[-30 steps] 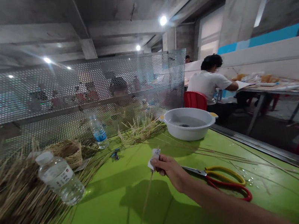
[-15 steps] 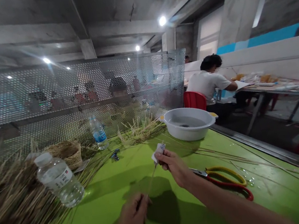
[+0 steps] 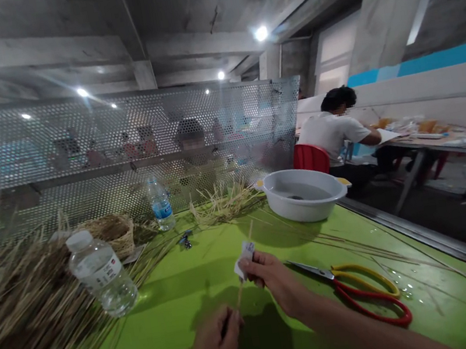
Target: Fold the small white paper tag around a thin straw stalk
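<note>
My left hand (image 3: 219, 342) is closed around the lower part of a thin straw strip (image 3: 240, 295). Just above it, my right hand (image 3: 266, 275) pinches a small white piece with blue print (image 3: 244, 260), paper or cloth, folded around the same strip. The strip's upper tip pokes out beyond the white piece. To the right of my right hand lie scissors (image 3: 333, 276) with one yellow and one red handle, their blades pointing left. Both hands are over the green table (image 3: 169, 332).
Bundled straw (image 3: 29, 313) covers the left side, beside a clear bottle (image 3: 102, 275) and a wicker basket (image 3: 125, 236). Another bottle (image 3: 161, 206) stands farther back. A basin of water (image 3: 303, 201) is at the far right edge. Loose strips (image 3: 359, 243) lie right. A person (image 3: 332, 129) sits beyond.
The right hand and white piece have moved down toward the left hand. More of the strip now shows above the white piece. The view has shifted slightly left.
</note>
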Tool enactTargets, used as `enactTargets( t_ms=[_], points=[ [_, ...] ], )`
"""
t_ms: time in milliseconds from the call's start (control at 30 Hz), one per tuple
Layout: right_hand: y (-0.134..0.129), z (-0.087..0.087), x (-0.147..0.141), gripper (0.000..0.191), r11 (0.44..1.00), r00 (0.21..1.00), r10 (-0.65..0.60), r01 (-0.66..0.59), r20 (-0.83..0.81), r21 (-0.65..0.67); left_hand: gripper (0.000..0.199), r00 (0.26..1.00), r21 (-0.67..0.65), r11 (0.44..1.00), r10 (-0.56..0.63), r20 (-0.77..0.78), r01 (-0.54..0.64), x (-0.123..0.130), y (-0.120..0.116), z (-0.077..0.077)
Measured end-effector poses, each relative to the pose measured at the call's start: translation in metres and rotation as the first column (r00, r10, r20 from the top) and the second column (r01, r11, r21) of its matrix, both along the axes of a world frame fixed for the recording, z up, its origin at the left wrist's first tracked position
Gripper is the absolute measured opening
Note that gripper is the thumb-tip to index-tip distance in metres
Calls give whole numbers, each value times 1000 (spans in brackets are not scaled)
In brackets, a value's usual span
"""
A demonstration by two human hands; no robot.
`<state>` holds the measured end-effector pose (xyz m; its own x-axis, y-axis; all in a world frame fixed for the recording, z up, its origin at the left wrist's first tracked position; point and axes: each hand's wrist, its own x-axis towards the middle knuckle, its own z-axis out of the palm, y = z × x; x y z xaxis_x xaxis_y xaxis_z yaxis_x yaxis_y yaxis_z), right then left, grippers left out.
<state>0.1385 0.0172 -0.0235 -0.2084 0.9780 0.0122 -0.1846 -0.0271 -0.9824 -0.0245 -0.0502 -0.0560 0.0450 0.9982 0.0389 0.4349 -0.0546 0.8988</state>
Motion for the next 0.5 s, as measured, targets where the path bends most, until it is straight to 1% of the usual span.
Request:
enactTargets(
  t_ms=[67,100,133,233,300,367,433,467,500],
  points=[
    [-5,-1,-3,30,998,998,64,-63,25,-28,41,1000,21,1000,7,-5,-7,-1,0,-1],
    [-6,0,-4,30,997,997,72,-71,30,-35,40,1000,27,1000,11,-8,-11,-1,1,-1],
    [-6,1,-3,30,998,998,60,-59,26,-37,40,1000,32,999,19,-14,-19,-1,1,-1],
    [-3,6,0,30,999,1000,-28,29,13,-22,40,999,18,1000,22,-39,-21,-2,0,-2],
    [-3,7,1,30,999,999,-37,37,7,-14,40,999,-12,1000,8,-32,-8,-1,-1,-1],
    [-5,6,-1,30,1000,1000,22,-22,16,-22,38,1000,-12,1000,3,-11,-3,-1,-1,0],
    [-7,4,-2,30,995,995,94,-93,23,-34,37,1000,20,1000,10,-2,-10,0,-2,2],
    [-7,3,-2,30,994,994,105,-105,22,-35,36,1000,25,1000,6,-2,-6,0,-2,3],
    [-6,3,-1,30,996,996,84,-83,21,-31,36,1000,18,1000,0,-2,0,-1,-2,3]
  ],
)
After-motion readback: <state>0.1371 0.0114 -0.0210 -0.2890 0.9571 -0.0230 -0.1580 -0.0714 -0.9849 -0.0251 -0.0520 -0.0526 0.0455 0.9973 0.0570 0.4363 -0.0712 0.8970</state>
